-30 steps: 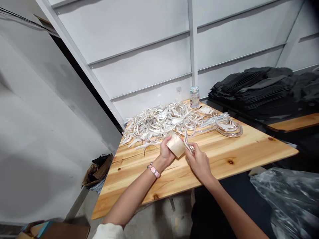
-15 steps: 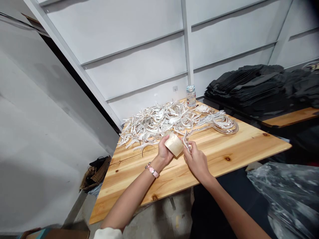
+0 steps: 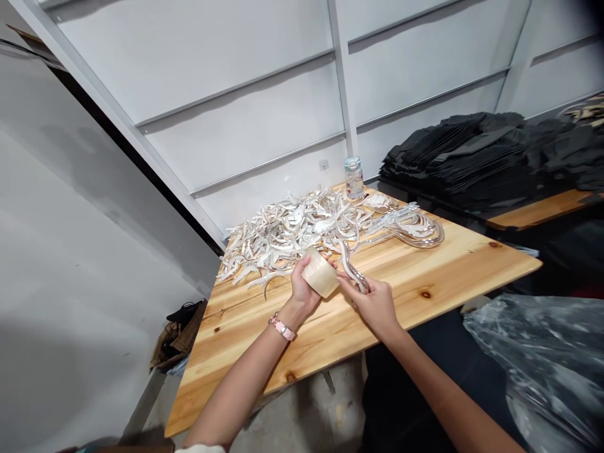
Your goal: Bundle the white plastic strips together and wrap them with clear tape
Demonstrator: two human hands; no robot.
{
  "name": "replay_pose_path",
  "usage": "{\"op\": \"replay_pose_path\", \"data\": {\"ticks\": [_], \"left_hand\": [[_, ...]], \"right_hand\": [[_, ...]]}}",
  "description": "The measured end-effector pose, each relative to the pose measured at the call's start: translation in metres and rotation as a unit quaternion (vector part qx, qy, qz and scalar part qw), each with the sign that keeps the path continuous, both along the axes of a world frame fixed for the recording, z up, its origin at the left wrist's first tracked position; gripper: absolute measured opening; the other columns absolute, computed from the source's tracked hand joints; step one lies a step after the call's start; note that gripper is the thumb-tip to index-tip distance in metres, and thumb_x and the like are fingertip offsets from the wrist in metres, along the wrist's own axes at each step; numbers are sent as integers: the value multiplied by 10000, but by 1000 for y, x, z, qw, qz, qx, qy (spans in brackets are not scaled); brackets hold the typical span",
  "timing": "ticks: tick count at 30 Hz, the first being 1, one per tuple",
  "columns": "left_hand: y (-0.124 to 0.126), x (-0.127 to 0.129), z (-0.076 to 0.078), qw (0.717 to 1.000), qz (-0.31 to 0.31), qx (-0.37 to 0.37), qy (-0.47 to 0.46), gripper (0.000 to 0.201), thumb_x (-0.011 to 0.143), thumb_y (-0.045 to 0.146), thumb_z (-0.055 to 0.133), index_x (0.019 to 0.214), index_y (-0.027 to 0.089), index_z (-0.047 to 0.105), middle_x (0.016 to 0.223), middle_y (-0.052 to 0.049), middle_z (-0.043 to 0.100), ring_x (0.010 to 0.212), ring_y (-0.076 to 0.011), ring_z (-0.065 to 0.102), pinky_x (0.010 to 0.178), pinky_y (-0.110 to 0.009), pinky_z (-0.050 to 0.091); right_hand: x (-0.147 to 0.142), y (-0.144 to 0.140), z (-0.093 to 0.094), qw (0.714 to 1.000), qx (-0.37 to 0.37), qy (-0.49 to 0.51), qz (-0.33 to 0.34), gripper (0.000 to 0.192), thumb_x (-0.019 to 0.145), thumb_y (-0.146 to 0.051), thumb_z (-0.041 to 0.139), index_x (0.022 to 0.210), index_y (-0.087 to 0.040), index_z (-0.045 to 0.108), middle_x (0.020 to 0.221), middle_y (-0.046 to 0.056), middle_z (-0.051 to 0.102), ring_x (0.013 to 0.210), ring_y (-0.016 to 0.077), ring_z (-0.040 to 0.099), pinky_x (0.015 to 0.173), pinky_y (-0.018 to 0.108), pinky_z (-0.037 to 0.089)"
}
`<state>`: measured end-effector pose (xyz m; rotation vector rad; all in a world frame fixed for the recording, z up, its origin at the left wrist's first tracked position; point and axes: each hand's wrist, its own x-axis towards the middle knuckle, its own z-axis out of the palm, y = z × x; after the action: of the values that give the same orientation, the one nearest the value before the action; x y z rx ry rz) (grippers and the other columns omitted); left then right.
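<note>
A person's two bare hands work above the near part of a pale pine wooden tabletop (image 3: 425,270). The left hand (image 3: 302,286), with a pink wristwatch (image 3: 282,328) on its wrist, is wrapped around a cream-coloured roll of tape (image 3: 321,274), fingers curled over its far side. The right hand (image 3: 375,305) pinches the lower end of a curved, silvery-clear plastic strip (image 3: 352,272), which rises from the fingers and bends toward the roll. The two hands sit close together, the roll and the strip almost touching between them.

Compared with a second ago, the hands and their grips look the same, but the whole scene has slid left and down in view. The strip now stands a little freer of the roll and leans more to the right.

Beyond the hands lies a wide heap of white and silvery curved plastic pieces (image 3: 292,229), with a bundle of clear looped strips (image 3: 415,228) at its right end. A small clear jar with a pale lid (image 3: 353,177) stands at the far edge by the white panelled wall (image 3: 236,82). To the right, stacked black sheets (image 3: 476,157) rest on another surface, and crumpled clear plastic wrap (image 3: 542,358) lies at lower right.
</note>
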<state>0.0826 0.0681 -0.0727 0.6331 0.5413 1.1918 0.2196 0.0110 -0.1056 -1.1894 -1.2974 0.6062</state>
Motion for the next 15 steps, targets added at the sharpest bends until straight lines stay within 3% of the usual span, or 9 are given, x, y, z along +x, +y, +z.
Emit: {"op": "replay_pose_path", "data": {"ticks": [8,15], "left_hand": [[-4,4,0,999,-1,33,32,312,776,379,597,882,94,666,792,-90,688,719,-199,645,730,-312,513],[-7,6,3,997,6,38,62,297,758,380,610,874,113,671,778,-78,697,682,-207,650,718,-318,510]], "right_hand": [[-1,-1,1,996,-9,-70,-46,255,813,-427,648,900,-222,772,651,23,703,525,142,544,540,236,405],[-1,-1,3,991,-23,-118,-63,297,855,-456,584,771,-200,709,555,6,619,504,139,505,527,229,367]]}}
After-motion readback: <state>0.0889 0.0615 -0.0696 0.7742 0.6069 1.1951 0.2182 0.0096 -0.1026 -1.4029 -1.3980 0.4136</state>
